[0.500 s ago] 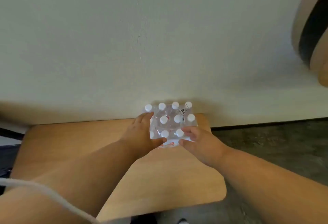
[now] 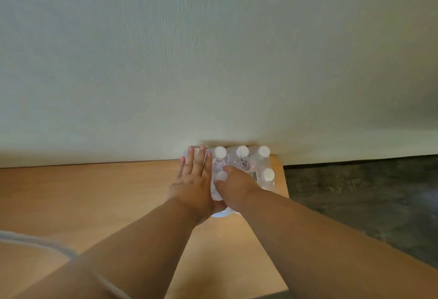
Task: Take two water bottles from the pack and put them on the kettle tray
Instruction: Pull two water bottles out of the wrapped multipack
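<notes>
A shrink-wrapped pack of water bottles (image 2: 252,164) with white caps stands against the wall at the far right corner of a wooden table (image 2: 94,194). My left hand (image 2: 192,185) lies flat on the pack's left side, fingers stretched out toward the wall. My right hand (image 2: 237,187) is curled into the near middle of the pack, its thumb beside one white cap (image 2: 221,175). I cannot tell whether it grips a bottle or the wrap. The kettle tray is out of view.
A pale wall (image 2: 213,61) rises straight behind the pack. Dark carpet floor (image 2: 355,192) lies past the table's right edge. A white cord (image 2: 35,241) crosses the lower left, over my left arm.
The view has come closer and tilted. My left hand has opened flat onto the pack's left side. My right hand has moved from the pack's front edge onto its top middle.
</notes>
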Action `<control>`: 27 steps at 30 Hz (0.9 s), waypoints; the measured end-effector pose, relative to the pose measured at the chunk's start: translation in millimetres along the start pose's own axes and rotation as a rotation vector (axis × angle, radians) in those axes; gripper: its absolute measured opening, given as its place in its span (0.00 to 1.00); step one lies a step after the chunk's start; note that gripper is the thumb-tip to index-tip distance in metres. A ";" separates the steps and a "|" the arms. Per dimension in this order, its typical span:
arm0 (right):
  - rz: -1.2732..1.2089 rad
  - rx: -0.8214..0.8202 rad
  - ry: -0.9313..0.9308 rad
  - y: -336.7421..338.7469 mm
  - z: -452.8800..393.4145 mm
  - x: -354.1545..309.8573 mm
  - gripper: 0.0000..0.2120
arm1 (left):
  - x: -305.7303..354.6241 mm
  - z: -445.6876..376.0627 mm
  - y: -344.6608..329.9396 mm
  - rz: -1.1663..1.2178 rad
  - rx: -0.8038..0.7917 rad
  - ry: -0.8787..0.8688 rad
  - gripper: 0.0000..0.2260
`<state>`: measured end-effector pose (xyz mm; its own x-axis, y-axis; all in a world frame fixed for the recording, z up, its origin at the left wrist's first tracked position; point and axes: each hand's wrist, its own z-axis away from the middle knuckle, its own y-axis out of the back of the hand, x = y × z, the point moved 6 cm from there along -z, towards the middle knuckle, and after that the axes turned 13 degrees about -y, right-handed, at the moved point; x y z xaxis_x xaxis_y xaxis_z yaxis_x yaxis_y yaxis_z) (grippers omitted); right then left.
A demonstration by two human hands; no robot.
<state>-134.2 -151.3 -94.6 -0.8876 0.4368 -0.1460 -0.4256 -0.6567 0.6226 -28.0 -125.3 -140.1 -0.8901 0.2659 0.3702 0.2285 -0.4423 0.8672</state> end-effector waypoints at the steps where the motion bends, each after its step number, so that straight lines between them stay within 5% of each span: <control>1: 0.066 -0.021 -0.045 -4.4 -6.0 -3.7 0.20 | 0.8 0.6 1.1 0.004 0.007 -0.006 0.53; 6: 0.384 0.054 -0.074 -6.0 -28.0 -23.6 0.16 | 1.4 0.7 2.2 -0.004 -0.014 -0.023 0.55; 12: 0.653 -0.151 -0.120 -21.5 -39.1 -25.6 0.24 | 0.4 -2.0 -2.1 0.006 -0.023 -0.046 0.54; 21: 0.633 -0.207 -0.073 -16.4 -19.9 -37.5 0.21 | 0.8 -0.3 -3.2 -0.037 -0.049 -0.043 0.52; 27: 0.499 -0.063 -0.035 18.1 16.0 -35.1 0.17 | 1.5 -0.7 0.4 -0.048 -0.045 -0.030 0.52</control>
<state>-107.9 -168.7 -65.8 -0.9796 0.0801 0.1841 0.0381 -0.8263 0.5620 -29.5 -125.7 -139.4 -0.8870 0.3132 0.3393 0.1674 -0.4667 0.8684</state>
